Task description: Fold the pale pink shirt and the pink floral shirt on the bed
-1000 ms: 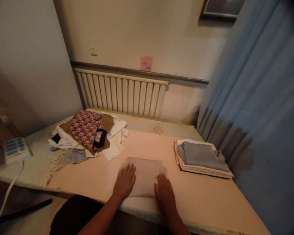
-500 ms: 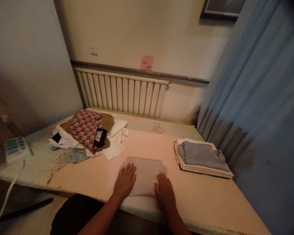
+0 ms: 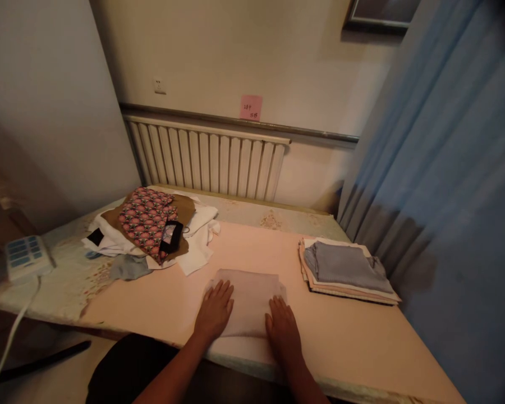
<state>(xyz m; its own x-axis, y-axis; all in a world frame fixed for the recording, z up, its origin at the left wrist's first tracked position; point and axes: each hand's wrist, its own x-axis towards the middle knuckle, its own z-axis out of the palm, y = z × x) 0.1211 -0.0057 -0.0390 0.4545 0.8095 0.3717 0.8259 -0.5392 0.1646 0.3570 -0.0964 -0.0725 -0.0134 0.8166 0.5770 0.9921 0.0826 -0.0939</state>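
Cloth, pale and folded, pressed flat: left hand at its 8 o'clock, right hand at 4 o'clock, fingers outstretched, gripping nothing.

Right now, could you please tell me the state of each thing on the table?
pale cloth: folded flat, under both hands.
left hand: open, palm down on the cloth.
right hand: open, palm down on the cloth's right edge.
grey-topped stack: folded, neatly piled.
loose pile: unfolded, heaped, patterned piece on top.
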